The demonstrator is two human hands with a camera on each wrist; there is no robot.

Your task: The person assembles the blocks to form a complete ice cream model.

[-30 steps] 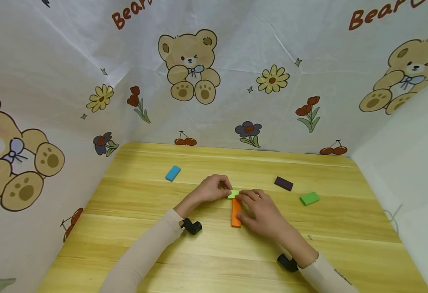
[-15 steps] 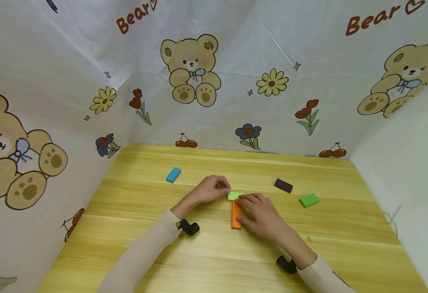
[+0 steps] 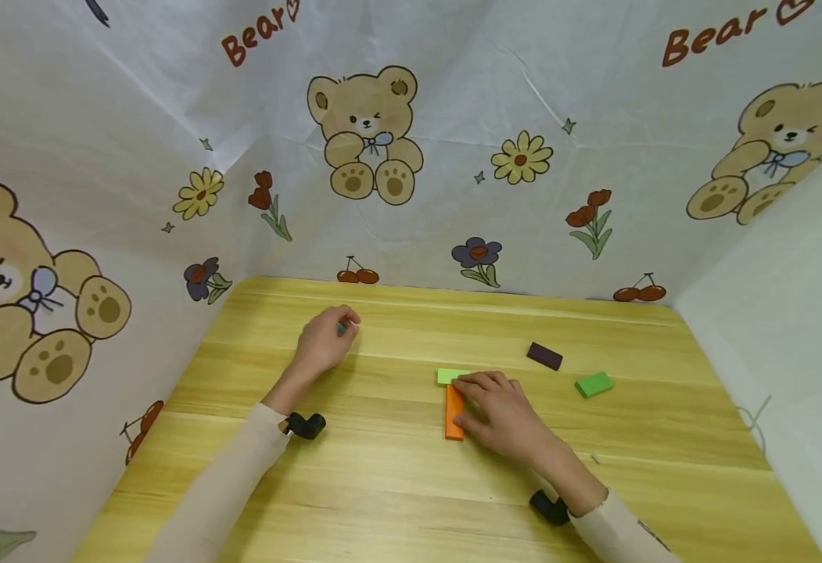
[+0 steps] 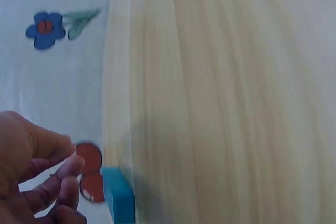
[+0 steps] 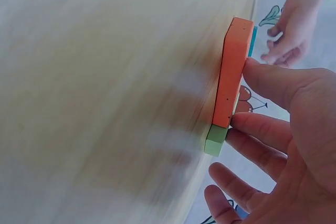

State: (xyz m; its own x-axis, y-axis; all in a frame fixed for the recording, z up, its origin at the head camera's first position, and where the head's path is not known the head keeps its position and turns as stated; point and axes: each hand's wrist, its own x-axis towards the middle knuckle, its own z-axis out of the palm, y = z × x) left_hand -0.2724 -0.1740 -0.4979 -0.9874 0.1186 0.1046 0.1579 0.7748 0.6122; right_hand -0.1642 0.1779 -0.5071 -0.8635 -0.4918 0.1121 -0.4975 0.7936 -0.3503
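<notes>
In the head view my left hand (image 3: 321, 342) hovers over a small blue block (image 3: 341, 329), its fingers loosely bent. The left wrist view shows the blue block (image 4: 119, 198) on the table, apart from the fingertips. My right hand (image 3: 505, 414) rests fingertips on an upright-lying orange block (image 3: 454, 414) and a light green block (image 3: 449, 377) set crosswise at its far end. Seen from the right wrist, the thumb touches the orange block (image 5: 233, 72), and other fingers touch near where it meets the light green block (image 5: 216, 141).
Right of the hands lie a dark purple block (image 3: 545, 356) and a green block (image 3: 594, 385) on the wooden table (image 3: 411, 500). A cloth (image 3: 425, 227) printed with bears and flowers hangs along the table's back and left. A white panel stands at the right.
My left hand has left the light green block and moved left and away from me to the blue block. The right hand keeps its place on the orange and light green blocks.
</notes>
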